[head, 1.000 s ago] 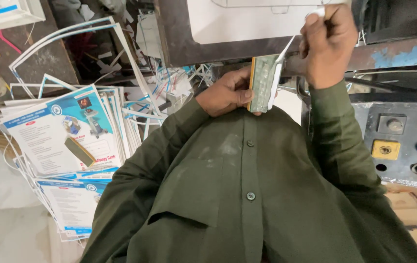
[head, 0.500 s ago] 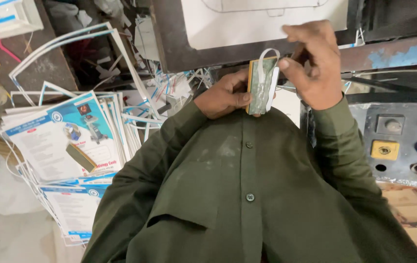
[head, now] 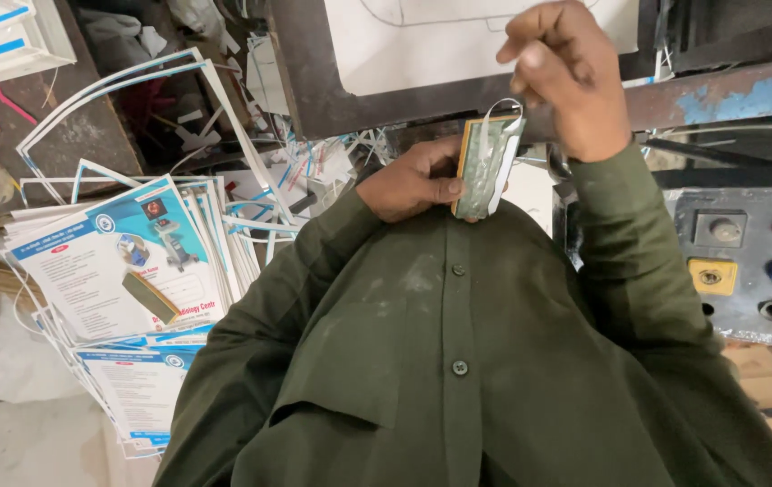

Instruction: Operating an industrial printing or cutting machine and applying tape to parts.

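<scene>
Left hand (head: pixel 413 180) clamping bundle (head: pixel 481 167) upright for steadiness; right hand (head: pixel 571 77) pinching white strip (head: pixel 505 110) above, looping it over.

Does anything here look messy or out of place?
Yes: paper trimmings lie tangled behind the leaflet stack, which is fanned out askew. The left hand holds a small bundle; the right hand pulls its band.
</scene>
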